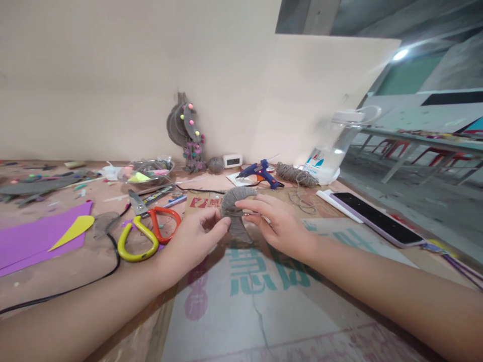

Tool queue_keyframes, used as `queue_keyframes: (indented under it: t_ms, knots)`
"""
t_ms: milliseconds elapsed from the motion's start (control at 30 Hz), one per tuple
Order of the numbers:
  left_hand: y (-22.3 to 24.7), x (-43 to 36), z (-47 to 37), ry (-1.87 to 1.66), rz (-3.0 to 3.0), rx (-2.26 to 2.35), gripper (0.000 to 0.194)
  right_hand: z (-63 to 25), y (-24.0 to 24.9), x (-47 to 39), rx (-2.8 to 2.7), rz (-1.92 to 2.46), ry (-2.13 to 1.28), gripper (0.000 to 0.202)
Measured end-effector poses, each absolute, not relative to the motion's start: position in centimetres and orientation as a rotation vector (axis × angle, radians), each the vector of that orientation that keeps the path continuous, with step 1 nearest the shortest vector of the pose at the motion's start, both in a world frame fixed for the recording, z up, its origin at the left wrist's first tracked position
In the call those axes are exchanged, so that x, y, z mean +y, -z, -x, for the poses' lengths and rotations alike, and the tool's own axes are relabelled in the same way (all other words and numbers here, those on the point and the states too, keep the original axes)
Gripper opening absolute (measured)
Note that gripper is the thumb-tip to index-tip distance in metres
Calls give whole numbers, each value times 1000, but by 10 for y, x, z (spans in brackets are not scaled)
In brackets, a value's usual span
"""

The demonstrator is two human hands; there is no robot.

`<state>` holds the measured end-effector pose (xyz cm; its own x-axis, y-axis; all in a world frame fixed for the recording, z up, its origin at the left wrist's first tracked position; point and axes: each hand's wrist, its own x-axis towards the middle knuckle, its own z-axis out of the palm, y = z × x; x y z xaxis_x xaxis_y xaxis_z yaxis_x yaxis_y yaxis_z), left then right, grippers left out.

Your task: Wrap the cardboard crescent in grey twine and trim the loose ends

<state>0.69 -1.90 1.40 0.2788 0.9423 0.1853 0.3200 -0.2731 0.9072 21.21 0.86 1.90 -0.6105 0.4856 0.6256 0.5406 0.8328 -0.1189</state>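
A curved grey piece wrapped in yarn (pixel 237 227) is between my hands, above a printed cardboard sheet (pixel 222 332). My left hand (pixel 198 234) pinches its left edge between thumb and fingers. Across its right side lie the bent fingers of my right hand (pixel 281 221), closed on it; whether they also pinch a strand I cannot tell. A loose grey yarn strand (pixel 258 314) trails over the cardboard below the piece. Scissors (pixel 138 239) with one yellow and one red handle lie left of my left hand.
Behind the hands are a blue glue gun (pixel 260 172), a grey yarn skein (pixel 296 174), a small clock (pixel 232 161) and a decorated grey ornament (pixel 179 125). A bottle (pixel 328 151) and phone (pixel 377 216) stand right; purple sheets (pixel 41 231) and a black cable (pixel 86 284) lie left.
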Motion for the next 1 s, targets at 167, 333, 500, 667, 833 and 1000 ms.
queue_keyframes:
  t_ms: [167,333,500,667,833,1000]
  knots:
    - [-13,-19,-6,-994,-1789,1164,25,-213,-18,10,-2314,748,63,26]
    - [-10,-18,-4,-1014,-1802,1112,25,-212,-18,11,-2308,725,36,26]
    - [-10,-20,-3,-1008,-1796,1083,25,-212,-19,11,-2302,691,8,25]
    - [-11,-20,-3,-1018,-1827,1110,24,-213,-17,12,-2300,699,-48,25]
    - [-10,-19,-3,-1023,-1838,1119,23,-213,-16,12,-2293,715,-77,24]
    - [-11,-18,-5,-1058,-1782,1103,22,-212,-17,9,-2252,687,-99,25]
